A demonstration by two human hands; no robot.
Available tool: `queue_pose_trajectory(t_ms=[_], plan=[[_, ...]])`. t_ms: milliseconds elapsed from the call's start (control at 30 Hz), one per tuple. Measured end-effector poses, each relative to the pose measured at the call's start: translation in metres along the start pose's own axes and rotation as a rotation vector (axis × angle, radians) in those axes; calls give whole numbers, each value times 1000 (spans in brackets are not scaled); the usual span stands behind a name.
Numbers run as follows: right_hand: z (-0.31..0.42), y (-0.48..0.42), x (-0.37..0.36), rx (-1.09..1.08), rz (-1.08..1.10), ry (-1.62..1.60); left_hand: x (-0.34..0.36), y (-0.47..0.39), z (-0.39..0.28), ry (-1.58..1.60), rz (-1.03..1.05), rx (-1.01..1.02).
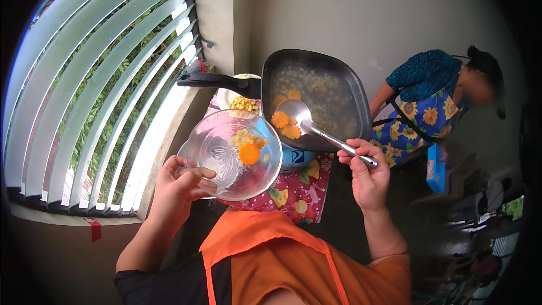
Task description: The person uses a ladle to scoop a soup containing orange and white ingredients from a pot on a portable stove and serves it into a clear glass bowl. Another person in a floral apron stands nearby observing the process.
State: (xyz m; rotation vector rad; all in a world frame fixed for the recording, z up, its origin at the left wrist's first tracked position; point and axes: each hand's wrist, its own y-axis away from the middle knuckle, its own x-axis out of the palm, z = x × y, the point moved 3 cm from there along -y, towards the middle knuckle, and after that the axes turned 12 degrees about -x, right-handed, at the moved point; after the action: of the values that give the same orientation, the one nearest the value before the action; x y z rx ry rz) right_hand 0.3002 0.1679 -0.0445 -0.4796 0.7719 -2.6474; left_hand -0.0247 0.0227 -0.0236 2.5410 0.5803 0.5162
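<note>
My left hand (pixel 182 186) grips the near left rim of a clear glass bowl (pixel 220 173), tilted beside the pan. Carrot slices (pixel 249 153) and pale diced pieces lie in the bowl. By its handle end, my right hand (pixel 366 165) holds a metal ladle (pixel 315 128). Its head is inside a dark square frying pan (pixel 338 80), with carrot slices (pixel 291 131) in and around it. Cloudy liquid with small yellowish bits covers the pan's bottom. The pan's black handle (pixel 216 81) points left.
Under the pan stands a blue stove or gas canister (pixel 296 159) on a red patterned tablecloth (pixel 275 201). A plate of diced yellow food (pixel 244 103) sits behind the bowl. Louvred window slats (pixel 97 93) flank the left. To the right, a person (pixel 427 106) bends with a blue container (pixel 435 169).
</note>
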Motion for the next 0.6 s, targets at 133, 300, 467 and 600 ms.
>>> queue_pose_trajectory(t_ms=[133,300,467,600], plan=[[8,3,11,-92,101,145,-3,2,2,12,-24,2],[19,7,20,-162,201,287,-6,4,4,19,-26,0],[23,9,27,-189,236,332,-7,5,5,32,-26,-3],[22,9,26,-187,225,320,-7,6,4,31,-21,6]])
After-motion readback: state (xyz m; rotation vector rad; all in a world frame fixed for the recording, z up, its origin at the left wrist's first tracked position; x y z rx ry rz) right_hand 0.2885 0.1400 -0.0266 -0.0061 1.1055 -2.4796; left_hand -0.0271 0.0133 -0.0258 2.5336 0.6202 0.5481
